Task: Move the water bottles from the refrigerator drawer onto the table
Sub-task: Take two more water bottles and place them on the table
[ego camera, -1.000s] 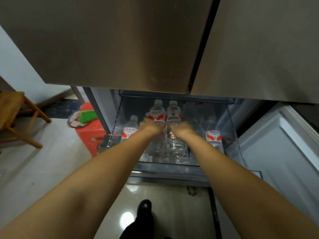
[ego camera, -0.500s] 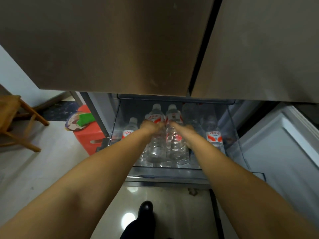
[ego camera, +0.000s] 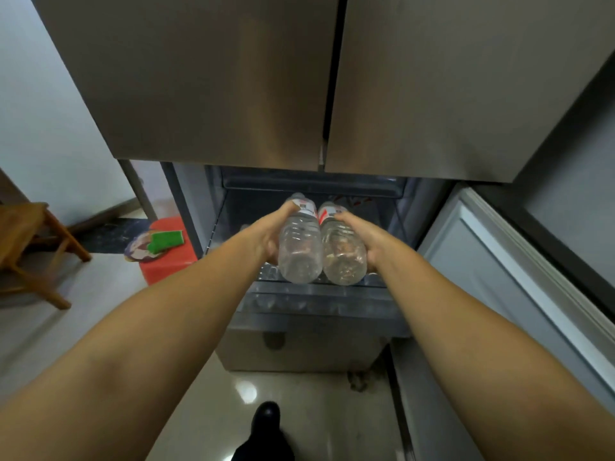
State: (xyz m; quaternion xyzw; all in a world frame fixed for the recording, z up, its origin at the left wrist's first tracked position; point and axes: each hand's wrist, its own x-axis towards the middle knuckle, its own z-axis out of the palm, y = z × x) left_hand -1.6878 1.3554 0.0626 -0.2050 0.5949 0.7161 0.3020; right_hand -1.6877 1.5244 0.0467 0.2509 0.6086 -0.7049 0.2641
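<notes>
Over the open refrigerator drawer (ego camera: 316, 304), 2 water bottles are up in the air, side by side and touching, bases toward the camera and caps pointing far. Left hand (ego camera: 266, 232) grasps the left bottle (ego camera: 298, 247), fingers wrapped round its side; right hand (ego camera: 361, 236) grasps the right bottle (ego camera: 342, 254) the same way. Both bottles sit just above the drawer's near rim, tilted, red-and-white labels showing at the far ends. Out left on the floor: a red stool (ego camera: 169, 261) carrying a green sponge (ego camera: 166, 240), and a wooden chair (ego camera: 30, 247) further left. Closed steel doors (ego camera: 233, 78) hang above.
</notes>
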